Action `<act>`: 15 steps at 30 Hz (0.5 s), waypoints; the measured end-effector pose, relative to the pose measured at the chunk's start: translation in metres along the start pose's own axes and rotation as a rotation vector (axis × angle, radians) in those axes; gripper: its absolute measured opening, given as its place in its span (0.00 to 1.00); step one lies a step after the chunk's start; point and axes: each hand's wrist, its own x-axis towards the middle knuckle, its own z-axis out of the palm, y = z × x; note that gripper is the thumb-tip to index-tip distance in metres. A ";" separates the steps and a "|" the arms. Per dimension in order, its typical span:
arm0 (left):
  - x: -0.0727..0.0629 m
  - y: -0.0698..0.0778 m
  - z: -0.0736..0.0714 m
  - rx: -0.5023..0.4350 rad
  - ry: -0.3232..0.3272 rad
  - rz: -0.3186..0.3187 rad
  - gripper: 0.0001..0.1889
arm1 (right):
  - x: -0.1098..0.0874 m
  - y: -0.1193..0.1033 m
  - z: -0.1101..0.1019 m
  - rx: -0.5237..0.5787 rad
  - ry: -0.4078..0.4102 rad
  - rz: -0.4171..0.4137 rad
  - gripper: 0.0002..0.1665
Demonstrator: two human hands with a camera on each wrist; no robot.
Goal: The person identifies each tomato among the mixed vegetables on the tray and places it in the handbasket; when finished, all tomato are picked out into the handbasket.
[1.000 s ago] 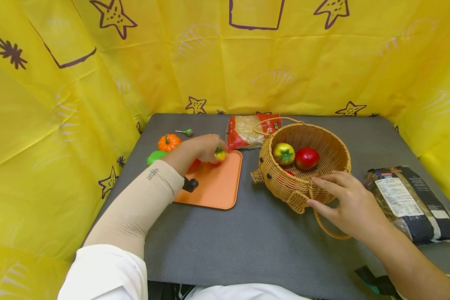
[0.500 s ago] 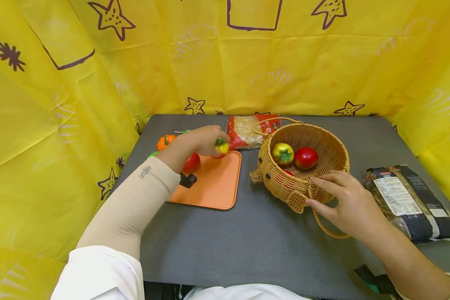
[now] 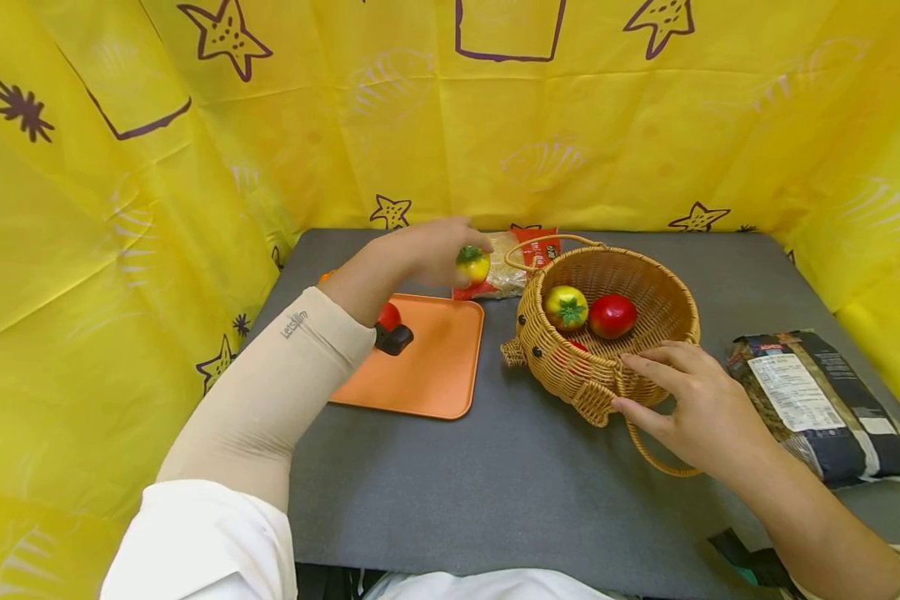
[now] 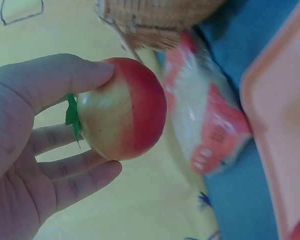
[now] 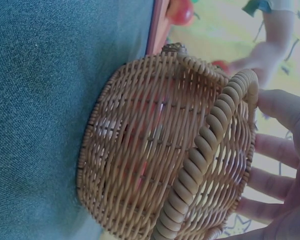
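My left hand [image 3: 442,254] holds a yellow-and-red toy fruit [image 4: 122,107] with a green leafy top, raised above the table near a red-and-clear bag. In the left wrist view the thumb presses one side and fingers support the other. My right hand [image 3: 693,400] rests its nearly straight fingers on the near rim of a wicker basket [image 3: 570,379] shaped like an animal. Inside the basket lie a yellow toy fruit [image 3: 566,308] with a green top and a red toy fruit [image 3: 612,317]. More red shows through the weave.
An orange tray [image 3: 427,375] lies at the left, a red item [image 3: 389,316] on it partly behind the left arm. The red-and-clear bag [image 3: 506,258] lies behind the tray and basket. A dark labelled bag [image 3: 825,408] lies at right. Yellow cloth surrounds the table.
My left hand has lifted the yellow-and-red toy fruit off the tray area and moved it rightward, toward the basket. The right hand and basket stay in place.
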 end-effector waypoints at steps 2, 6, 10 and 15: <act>0.003 0.010 -0.006 -0.005 0.006 0.018 0.31 | 0.000 0.001 0.000 0.002 0.004 -0.002 0.30; 0.008 0.032 -0.016 0.010 0.019 0.071 0.31 | -0.001 0.001 0.002 0.011 0.017 -0.015 0.40; 0.014 0.055 -0.024 0.055 0.031 0.129 0.31 | -0.002 0.001 0.003 0.015 0.028 -0.030 0.48; 0.023 0.079 -0.028 0.105 0.040 0.166 0.31 | -0.001 0.001 0.002 0.016 0.032 -0.029 0.48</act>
